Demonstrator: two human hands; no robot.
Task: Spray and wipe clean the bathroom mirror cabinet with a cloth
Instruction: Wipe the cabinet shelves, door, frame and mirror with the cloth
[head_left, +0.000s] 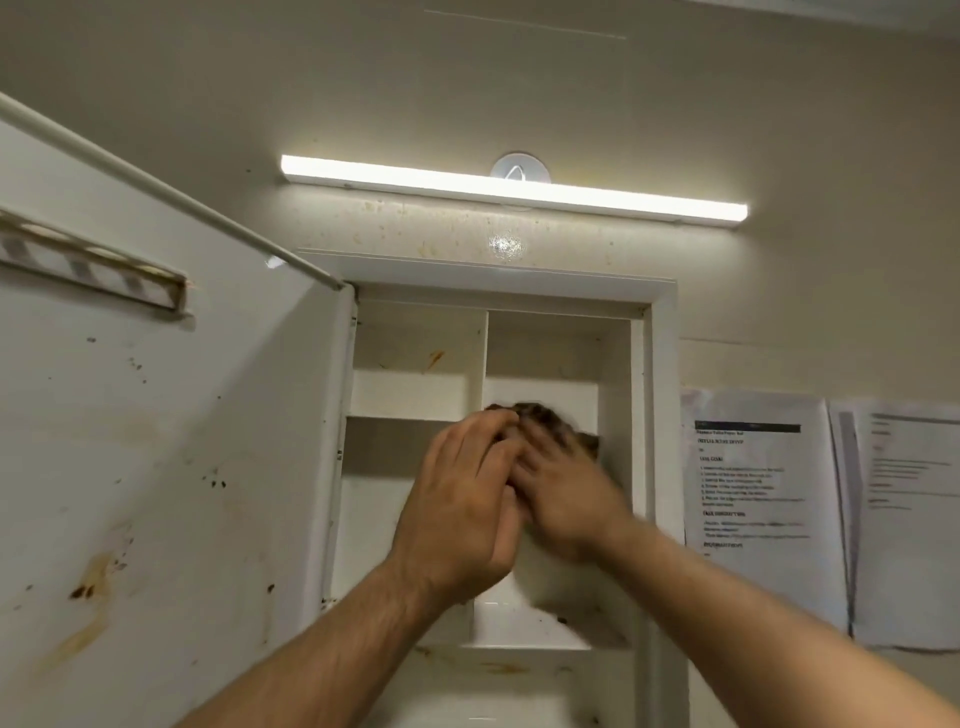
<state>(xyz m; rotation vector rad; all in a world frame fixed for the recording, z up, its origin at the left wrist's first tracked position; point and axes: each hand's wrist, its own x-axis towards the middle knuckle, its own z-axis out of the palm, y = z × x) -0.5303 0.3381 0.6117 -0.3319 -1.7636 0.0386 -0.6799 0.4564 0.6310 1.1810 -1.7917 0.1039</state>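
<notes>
The white mirror cabinet is set into the wall, and its door is swung open to the left, showing a stained, rust-spotted inner face. Shelves and a vertical divider split the inside into compartments. My left hand and my right hand are raised together in front of the middle shelf, fingers overlapping. A dark brown cloth pokes out above the fingertips, held between both hands against the right compartment. The right hand is blurred. No spray bottle is in view.
A lit white light bar hangs on the beige wall above the cabinet. Two printed paper sheets are stuck to the wall at the right. Orange and brown stains mark the cabinet's back and bottom ledge.
</notes>
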